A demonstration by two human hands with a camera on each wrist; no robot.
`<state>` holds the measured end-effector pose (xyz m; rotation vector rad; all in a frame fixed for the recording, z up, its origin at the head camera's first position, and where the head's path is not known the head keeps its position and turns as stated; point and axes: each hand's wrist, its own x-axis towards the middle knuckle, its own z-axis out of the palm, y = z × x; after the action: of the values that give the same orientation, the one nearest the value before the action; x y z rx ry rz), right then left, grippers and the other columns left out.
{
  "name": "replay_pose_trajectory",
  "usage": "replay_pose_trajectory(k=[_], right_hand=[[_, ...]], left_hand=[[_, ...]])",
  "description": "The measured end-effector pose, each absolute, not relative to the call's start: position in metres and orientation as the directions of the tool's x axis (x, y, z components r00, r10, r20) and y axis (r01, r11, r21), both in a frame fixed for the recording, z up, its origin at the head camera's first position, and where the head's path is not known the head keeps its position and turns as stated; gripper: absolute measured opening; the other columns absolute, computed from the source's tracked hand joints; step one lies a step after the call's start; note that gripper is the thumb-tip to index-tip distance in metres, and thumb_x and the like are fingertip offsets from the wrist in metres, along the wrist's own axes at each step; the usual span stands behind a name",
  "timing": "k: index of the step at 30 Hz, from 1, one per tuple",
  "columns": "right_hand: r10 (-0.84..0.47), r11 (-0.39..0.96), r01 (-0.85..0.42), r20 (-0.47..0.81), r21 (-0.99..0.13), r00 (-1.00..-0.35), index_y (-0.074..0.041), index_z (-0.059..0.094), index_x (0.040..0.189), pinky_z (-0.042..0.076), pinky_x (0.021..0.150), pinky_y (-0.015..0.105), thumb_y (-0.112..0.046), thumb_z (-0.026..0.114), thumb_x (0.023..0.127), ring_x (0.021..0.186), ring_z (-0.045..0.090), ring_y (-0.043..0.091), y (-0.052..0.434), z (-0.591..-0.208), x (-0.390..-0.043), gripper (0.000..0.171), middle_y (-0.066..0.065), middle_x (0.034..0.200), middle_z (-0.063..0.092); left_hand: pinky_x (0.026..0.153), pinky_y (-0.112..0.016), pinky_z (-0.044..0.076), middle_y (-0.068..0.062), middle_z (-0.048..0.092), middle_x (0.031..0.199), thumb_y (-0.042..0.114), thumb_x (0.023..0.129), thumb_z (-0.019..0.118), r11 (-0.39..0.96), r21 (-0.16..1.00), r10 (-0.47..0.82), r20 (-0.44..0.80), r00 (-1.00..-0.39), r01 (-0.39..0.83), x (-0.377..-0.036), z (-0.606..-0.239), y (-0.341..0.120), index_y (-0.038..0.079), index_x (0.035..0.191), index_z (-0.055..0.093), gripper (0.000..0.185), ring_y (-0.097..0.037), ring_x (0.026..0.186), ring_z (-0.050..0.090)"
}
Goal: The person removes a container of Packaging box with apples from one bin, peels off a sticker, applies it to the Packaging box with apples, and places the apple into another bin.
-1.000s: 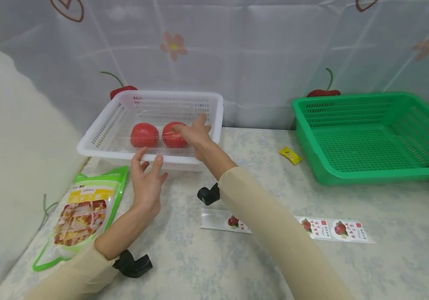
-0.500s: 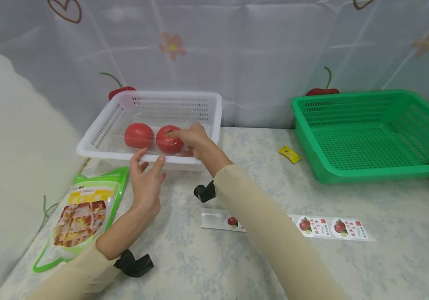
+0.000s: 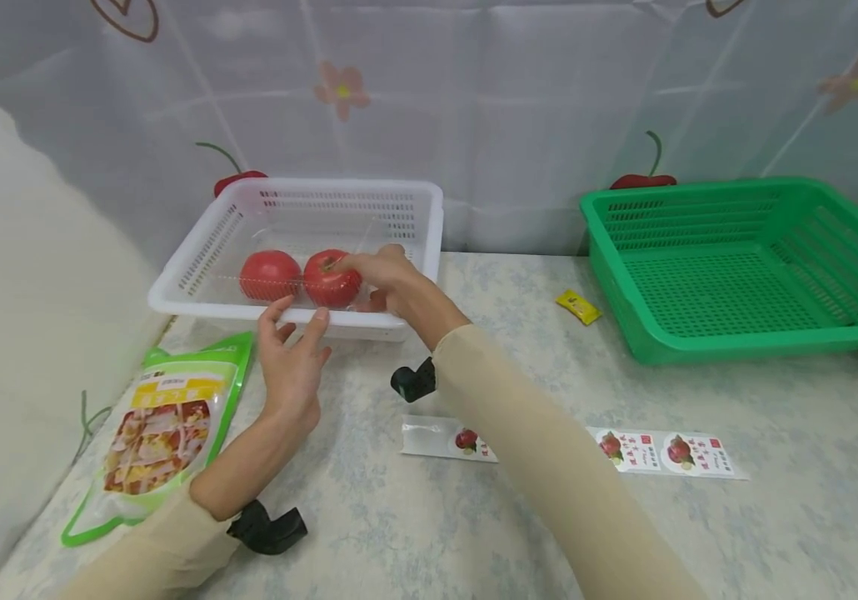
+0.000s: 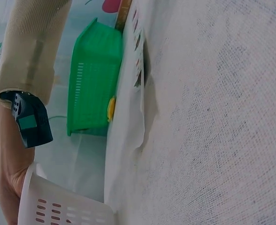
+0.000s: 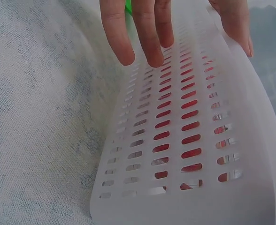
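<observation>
My right hand (image 3: 384,271) curls over the nearer round red tomato (image 3: 331,280) inside the white slotted plastic basket (image 3: 197,271), upper left of frame; my left hand (image 3: 290,358), fingers relaxed, touches its front rim.

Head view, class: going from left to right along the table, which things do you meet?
Green-edged printed food pouch → white perforated plastic basket → small yellow wrapped packet → white strip of fruit stickers → green perforated plastic basket.
</observation>
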<state>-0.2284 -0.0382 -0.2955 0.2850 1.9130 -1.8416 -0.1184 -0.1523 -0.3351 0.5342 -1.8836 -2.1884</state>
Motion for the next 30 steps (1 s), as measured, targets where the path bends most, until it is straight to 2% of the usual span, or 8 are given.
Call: replay_pose_trajectory(k=[6, 9, 12, 18, 23, 26, 30], right_hand=[[-0.190, -0.003, 0.452, -0.443, -0.892, -0.876, -0.007, 0.024, 0.146, 0.057, 0.059, 0.029, -0.015, 0.075, 0.085, 0.080, 0.064, 0.022, -0.036, -0.295, -0.228, 0.081, 0.009, 0.131, 0.041], [-0.192, -0.032, 0.440, -0.427, -0.897, -0.884, -0.006, 0.035, 0.136, 0.056, 0.053, 0.028, -0.014, 0.075, 0.083, 0.065, 0.062, 0.019, -0.035, -0.293, -0.226, 0.067, 0.007, 0.125, 0.045], [-0.180, -0.034, 0.418, -0.406, -0.908, -0.896, -0.004, 0.050, 0.121, 0.055, 0.051, 0.027, -0.015, 0.075, 0.083, 0.058, 0.057, 0.018, -0.033, -0.289, -0.223, 0.046, 0.005, 0.115, 0.052], [-0.193, -0.051, 0.322, -0.307, -0.945, -0.932, -0.003, 0.053, 0.107, 0.056, 0.052, 0.029, -0.017, 0.072, 0.086, 0.073, 0.060, 0.020, -0.022, -0.276, -0.219, 0.032, 0.007, 0.105, 0.057], [-0.201, -0.098, 0.277, -0.253, -0.956, -0.946, 0.000, 0.054, 0.088, 0.059, 0.059, 0.036, -0.018, 0.072, 0.088, 0.095, 0.060, 0.028, -0.002, -0.260, -0.216, 0.025, 0.007, 0.111, 0.056], [-0.194, -0.115, 0.277, -0.251, -0.954, -0.948, -0.002, 0.048, 0.094, 0.059, 0.065, 0.039, -0.020, 0.072, 0.088, 0.112, 0.056, 0.032, 0.015, -0.253, -0.210, 0.031, 0.006, 0.123, 0.051], [-0.164, -0.126, 0.286, -0.264, -0.950, -0.950, -0.007, 0.037, 0.112, 0.059, 0.071, 0.040, -0.021, 0.071, 0.089, 0.114, 0.055, 0.034, 0.043, -0.249, -0.197, 0.043, 0.009, 0.129, 0.047]], left_hand=[[0.105, -0.040, 0.042, -0.006, 0.025, 0.138, 0.028, 0.096, 0.066, -0.128, 0.988, -0.401, -0.128, -0.907, -0.083, -0.116, -0.338, -0.150, 0.024, 0.144, 0.034, 0.057, -0.026, 0.121, 0.046], [0.105, -0.040, 0.040, -0.005, 0.025, 0.140, 0.030, 0.096, 0.065, -0.099, 0.992, -0.415, -0.115, -0.902, -0.081, -0.113, -0.340, -0.148, 0.027, 0.145, 0.034, 0.058, -0.025, 0.122, 0.046], [0.105, -0.041, 0.040, -0.005, 0.026, 0.140, 0.030, 0.096, 0.065, -0.080, 0.994, -0.419, -0.102, -0.902, -0.075, -0.112, -0.341, -0.148, 0.027, 0.146, 0.033, 0.059, -0.024, 0.123, 0.045], [0.105, -0.042, 0.040, -0.006, 0.027, 0.139, 0.033, 0.096, 0.065, -0.078, 0.995, -0.416, -0.091, -0.905, -0.064, -0.113, -0.342, -0.148, 0.026, 0.147, 0.032, 0.061, -0.024, 0.123, 0.045], [0.103, -0.043, 0.041, -0.006, 0.027, 0.136, 0.033, 0.096, 0.065, -0.078, 0.996, -0.424, -0.079, -0.902, -0.051, -0.116, -0.344, -0.148, 0.026, 0.146, 0.035, 0.059, -0.023, 0.120, 0.046], [0.102, -0.042, 0.040, -0.005, 0.027, 0.135, 0.033, 0.096, 0.065, -0.070, 0.996, -0.422, -0.078, -0.903, -0.053, -0.117, -0.345, -0.149, 0.026, 0.146, 0.035, 0.059, -0.021, 0.118, 0.047], [0.101, -0.042, 0.040, -0.006, 0.027, 0.135, 0.034, 0.096, 0.065, -0.058, 0.997, -0.414, -0.074, -0.907, -0.055, -0.117, -0.344, -0.150, 0.026, 0.147, 0.033, 0.060, -0.021, 0.119, 0.046]])
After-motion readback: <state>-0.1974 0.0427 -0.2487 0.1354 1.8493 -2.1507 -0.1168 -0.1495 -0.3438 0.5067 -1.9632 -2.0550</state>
